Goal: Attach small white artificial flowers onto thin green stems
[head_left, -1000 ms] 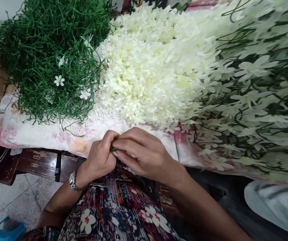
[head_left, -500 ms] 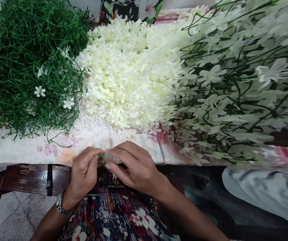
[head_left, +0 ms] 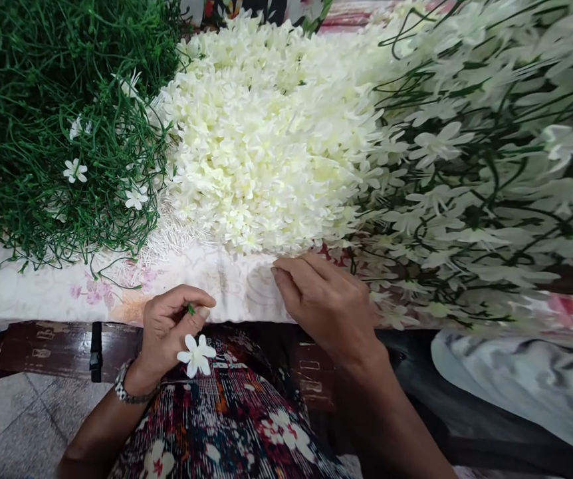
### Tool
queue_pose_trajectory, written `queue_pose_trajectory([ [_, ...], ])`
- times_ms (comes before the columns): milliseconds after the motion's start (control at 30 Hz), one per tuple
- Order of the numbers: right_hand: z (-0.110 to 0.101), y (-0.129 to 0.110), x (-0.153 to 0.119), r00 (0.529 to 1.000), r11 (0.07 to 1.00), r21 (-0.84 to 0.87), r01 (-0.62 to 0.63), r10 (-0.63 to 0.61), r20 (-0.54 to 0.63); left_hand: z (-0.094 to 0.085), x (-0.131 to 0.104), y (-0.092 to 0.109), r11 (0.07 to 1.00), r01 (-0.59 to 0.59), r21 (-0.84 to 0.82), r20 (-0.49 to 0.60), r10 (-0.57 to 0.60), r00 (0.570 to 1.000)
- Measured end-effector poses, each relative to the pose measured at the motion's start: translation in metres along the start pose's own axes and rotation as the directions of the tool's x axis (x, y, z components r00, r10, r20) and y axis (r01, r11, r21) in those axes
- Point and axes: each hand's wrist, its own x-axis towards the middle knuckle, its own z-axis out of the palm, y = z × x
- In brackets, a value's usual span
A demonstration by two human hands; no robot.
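Note:
Between the thumb and fingers of my left hand is pinched a green artificial flower stem. A white artificial flower with open petals hangs below that hand, over my lap. My right hand is over the front part of the table, its fingers curled and pressed together. Whatever is in its fingertips, if anything, cannot be made out. Just beyond it lies a heap of loose creamy-white flower heads.
A mound of green plastic stems with a few white blossoms fills the left side. Thin white stamens lie beside it. Stemmed white flowers are massed on the right. A floral cloth covers the table.
My right hand has left my left hand and moved right and forward, toward the white heap. The white flower now shows below my left hand, which has stayed nearly in place.

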Motion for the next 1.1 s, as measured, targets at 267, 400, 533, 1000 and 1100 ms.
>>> queue_pose_trajectory([
  [267,-0.004,-0.026,0.007,0.979,0.533,0.825,-0.188,0.165,0.116,0.004,0.002,-0.001,0.987,-0.156,0.043,-0.025,0.158,0.987],
  [400,0.003,-0.052,0.016,0.962,0.273,0.925,-0.266,0.023,0.271,0.003,0.004,0.000,0.980,-0.195,0.030,-0.013,0.196,0.981],
  [533,0.006,-0.064,0.023,0.972,0.258,0.942,-0.216,-0.036,0.233,-0.004,0.004,0.002,0.987,-0.156,0.039,-0.048,0.158,0.986],
  [1000,0.032,-0.067,0.067,0.940,0.940,-0.026,0.340,-0.338,0.048,-0.032,0.003,0.000,0.978,-0.197,0.068,-0.265,0.208,0.941],
  [1100,0.030,-0.063,0.064,0.960,0.959,0.050,0.280,-0.280,-0.002,-0.032,0.003,-0.002,0.981,-0.192,0.040,-0.287,0.195,0.938],
])
